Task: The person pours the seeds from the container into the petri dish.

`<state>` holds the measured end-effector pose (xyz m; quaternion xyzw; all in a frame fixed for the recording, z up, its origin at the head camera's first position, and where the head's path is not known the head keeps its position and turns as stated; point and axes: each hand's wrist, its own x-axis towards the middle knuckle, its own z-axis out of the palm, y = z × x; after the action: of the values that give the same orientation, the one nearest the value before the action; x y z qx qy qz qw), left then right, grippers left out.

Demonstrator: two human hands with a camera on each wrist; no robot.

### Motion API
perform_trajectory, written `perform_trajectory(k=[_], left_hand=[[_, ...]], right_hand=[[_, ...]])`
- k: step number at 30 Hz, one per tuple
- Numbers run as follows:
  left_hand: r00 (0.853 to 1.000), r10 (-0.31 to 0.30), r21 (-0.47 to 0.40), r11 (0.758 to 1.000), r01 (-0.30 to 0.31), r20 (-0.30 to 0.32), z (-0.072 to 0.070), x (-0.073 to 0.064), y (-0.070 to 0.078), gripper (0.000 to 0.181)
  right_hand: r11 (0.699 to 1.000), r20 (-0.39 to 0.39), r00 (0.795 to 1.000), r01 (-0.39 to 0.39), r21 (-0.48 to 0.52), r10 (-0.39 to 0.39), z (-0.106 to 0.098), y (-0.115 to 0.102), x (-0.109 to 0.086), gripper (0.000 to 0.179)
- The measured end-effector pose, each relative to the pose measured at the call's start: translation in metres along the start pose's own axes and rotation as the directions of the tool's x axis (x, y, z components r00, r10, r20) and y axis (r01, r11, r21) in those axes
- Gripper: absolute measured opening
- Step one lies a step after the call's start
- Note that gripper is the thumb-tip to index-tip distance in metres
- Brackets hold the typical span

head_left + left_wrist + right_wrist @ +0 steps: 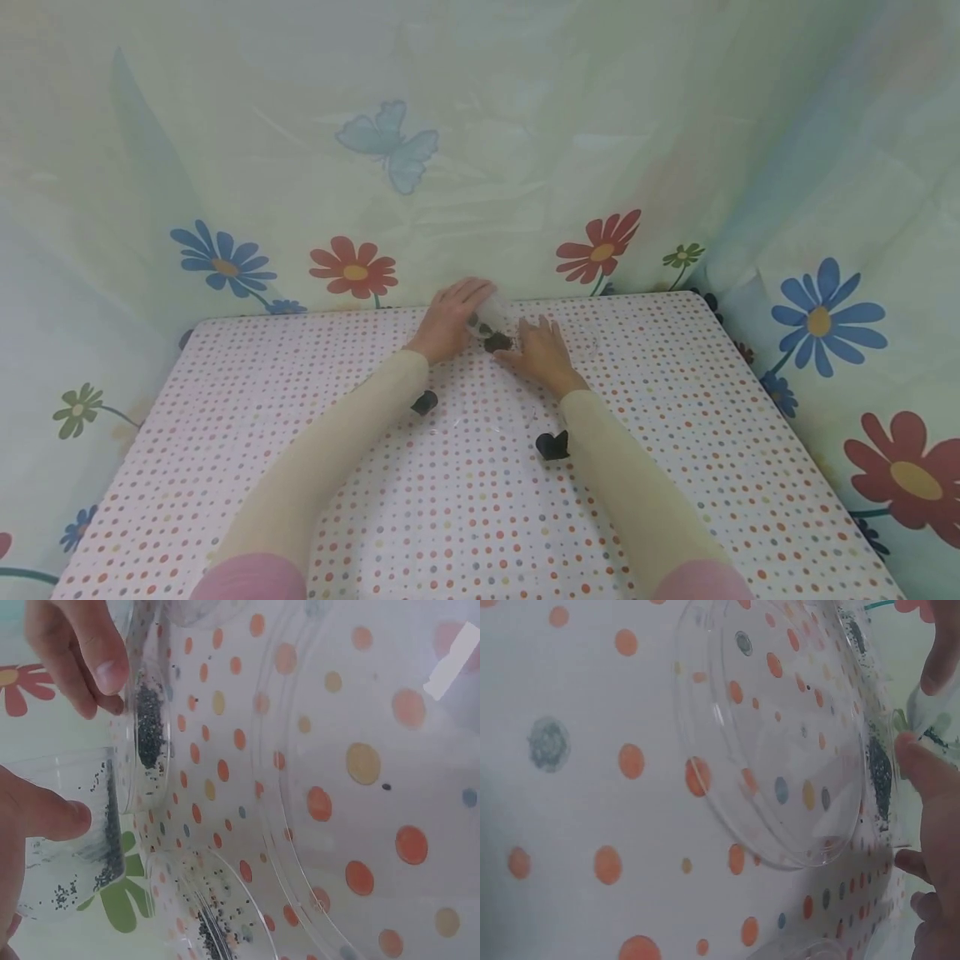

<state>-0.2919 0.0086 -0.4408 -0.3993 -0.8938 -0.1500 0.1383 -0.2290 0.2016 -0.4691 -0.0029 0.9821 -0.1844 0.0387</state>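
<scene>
One clear cup (71, 859), tilted well over with dark grains (109, 840) along its lower wall, is gripped by the left hand (448, 321), whose fingers curl round it with the thumb laid on its side. It is held near the far edge of the tabletop (465, 517), close to a clear dish (142, 796) bearing a dark heap of similar grains. The right hand (543, 354) is at that dish too, its fingers parted and loosely extended; whether they touch its wall cannot be told. A second dish (255, 915), with grains scattered inside, sits to the left of the first. Nearer the person, a large round clear plate (765, 825) lies flat, and a dark speck (386, 787) shows within its outline. The tabletop is whitish, sprinkled with orange, yellow and bluish dots. Two pale sleeves (360, 408), pink higher up, reach across it. Beyond its far edge hangs a pale backdrop (487, 192) printed with red and blue flowers and a light-blue butterfly (390, 146).
</scene>
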Motion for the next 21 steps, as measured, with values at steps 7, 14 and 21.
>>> perform_trajectory(k=[7, 14, 21], left_hand=[[0.998, -0.047, -0.07, 0.997, 0.045, -0.03, 0.001, -0.001, -0.003, 0.081], [0.997, -0.054, -0.099, 0.994, 0.049, -0.057, -0.002, -0.002, 0.0, 0.081], [0.995, -0.08, -0.149, 0.986, 0.07, -0.058, -0.003, -0.001, 0.003, 0.086]], right_hand=[[0.998, -0.041, 0.999, 0.023, 0.061, -0.02, 0.0, 0.011, -0.002, 0.088], [1.0, -0.071, 0.997, 0.029, 0.009, -0.028, -0.008, 0.021, -0.009, 0.084], [1.0, -0.06, 0.998, -0.025, 0.017, 0.026, -0.015, 0.031, -0.016, 0.085]])
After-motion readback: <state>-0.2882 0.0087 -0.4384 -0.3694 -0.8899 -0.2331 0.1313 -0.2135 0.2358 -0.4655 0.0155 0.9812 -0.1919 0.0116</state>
